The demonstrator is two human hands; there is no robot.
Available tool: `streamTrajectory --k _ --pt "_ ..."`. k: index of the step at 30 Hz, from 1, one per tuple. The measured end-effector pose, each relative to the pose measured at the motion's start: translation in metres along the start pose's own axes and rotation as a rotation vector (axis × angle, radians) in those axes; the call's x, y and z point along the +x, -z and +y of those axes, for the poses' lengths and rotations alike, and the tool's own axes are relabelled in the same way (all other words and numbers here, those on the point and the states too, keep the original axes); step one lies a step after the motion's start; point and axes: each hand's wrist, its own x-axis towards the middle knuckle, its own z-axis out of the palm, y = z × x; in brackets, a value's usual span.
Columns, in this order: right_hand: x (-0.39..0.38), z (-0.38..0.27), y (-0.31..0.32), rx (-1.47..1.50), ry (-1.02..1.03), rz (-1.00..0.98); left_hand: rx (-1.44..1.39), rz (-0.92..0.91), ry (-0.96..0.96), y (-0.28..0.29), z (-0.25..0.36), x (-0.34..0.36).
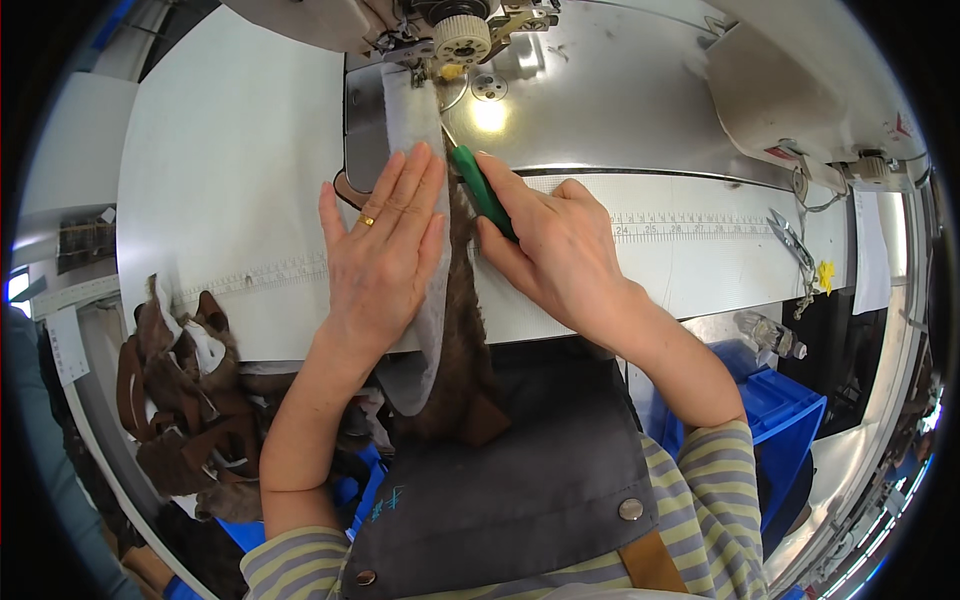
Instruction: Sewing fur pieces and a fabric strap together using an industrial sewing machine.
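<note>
At centre, left hand (385, 245) lies flat on strip (408, 115); right hand (560, 240) grasps green tool (484, 195). Table (235, 150) spreads wide, upper left; machine (461, 40) cut off at top.

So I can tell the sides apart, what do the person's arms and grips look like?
The left grip, ungloved, wears a gold-coloured ring; the right grip is ungloved, no ring visible. Short sleeves striped yellowish and grey leave both forearms bare.

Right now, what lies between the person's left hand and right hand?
In the head view, brown fur shows there, beside the white strip under the left hand; the green handle in the right hand also slants into the gap.
</note>
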Motion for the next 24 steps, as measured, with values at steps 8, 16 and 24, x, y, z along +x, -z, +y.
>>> streamTrajectory --k 8,16,24 --pt "-0.015 0.002 0.021 0.002 0.1 -0.276 -0.053 -0.032 -0.011 0.006 -0.003 0.004" --pt "-0.016 -0.003 0.024 -0.038 0.085 -0.271 -0.026 0.048 -0.02 -0.001 -0.006 0.012" --pt "0.009 0.009 0.017 -0.037 0.078 -0.258 -0.015 0.116 -0.016 -0.015 -0.021 0.039"
